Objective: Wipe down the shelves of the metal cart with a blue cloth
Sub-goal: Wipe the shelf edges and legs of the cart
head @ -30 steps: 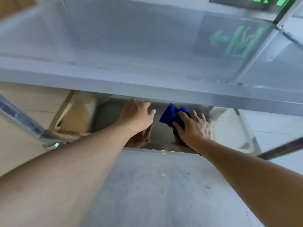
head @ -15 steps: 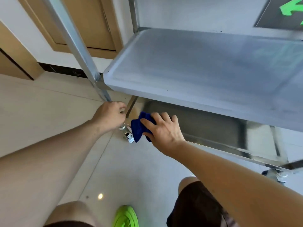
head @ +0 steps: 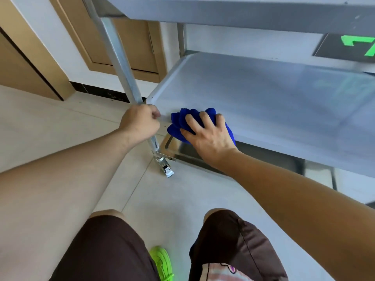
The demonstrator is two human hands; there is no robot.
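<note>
The metal cart fills the upper right, and its middle shelf (head: 274, 102) is a dull grey tray. A bunched blue cloth (head: 180, 122) lies on that shelf's front left corner. My right hand (head: 207, 132) presses down on the cloth with fingers spread over it. My left hand (head: 140, 122) grips the cart's front left upright post (head: 117, 57) just beside the shelf corner. The bottom shelf (head: 178, 149) shows shiny below, partly hidden by my right wrist. The top shelf (head: 243, 13) runs along the upper edge.
A caster wheel with a brake (head: 165, 167) sits under the post on the pale tiled floor (head: 172, 195). Wooden doors (head: 132, 37) and a white wall stand behind. A green arrow sign (head: 357, 45) glows at the upper right. My knees and a green shoe (head: 162, 262) are below.
My right hand lifted the cloth from the bottom shelf's left edge up onto the middle shelf's front left corner. My left hand moved up the post. The view tilted upward.
</note>
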